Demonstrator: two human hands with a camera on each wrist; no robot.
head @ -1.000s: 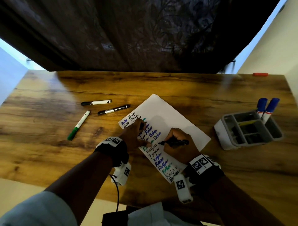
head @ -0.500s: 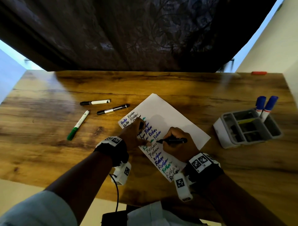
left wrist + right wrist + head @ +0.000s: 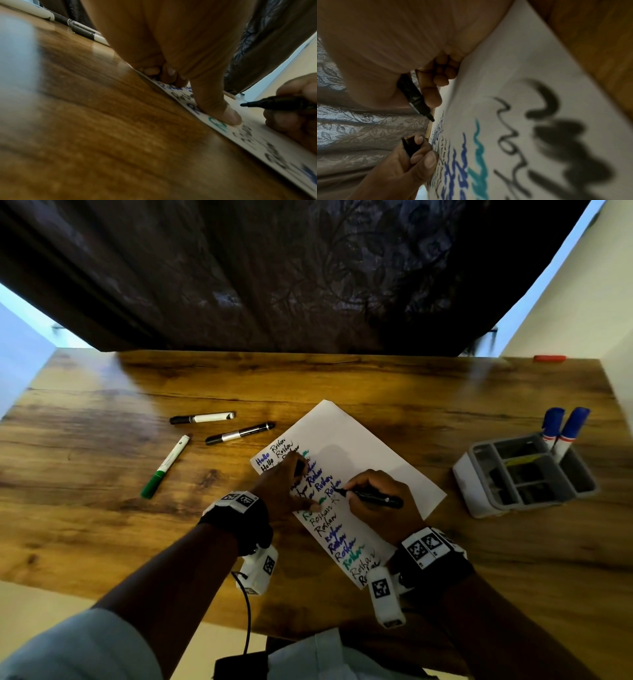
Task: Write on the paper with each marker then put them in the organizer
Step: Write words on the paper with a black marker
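Note:
A white paper [image 3: 359, 446] covered in black, blue and green handwriting lies in the middle of the wooden table. My right hand [image 3: 376, 508] grips an uncapped black marker [image 3: 373, 496], whose tip meets the sheet beside the written lines. The right wrist view shows this marker [image 3: 414, 96] just above the paper [image 3: 505, 81]. My left hand [image 3: 287, 487] rests on the sheet's left edge, with its thumb [image 3: 223, 111] pressing down. Its fingers pinch a black marker cap [image 3: 409, 146]. The grey organizer [image 3: 479, 484] stands to the right, holding two blue-capped markers [image 3: 563, 426].
Left of the paper lie three markers: a black-and-white one [image 3: 202, 418], a black-and-silver one [image 3: 239, 433] and a green one [image 3: 166, 465]. A small red object [image 3: 549, 358] sits at the far right edge. A dark curtain hangs behind the table.
My right hand has moved the marker tip slightly up the sheet while writing. The left hand has stayed in place on the paper.

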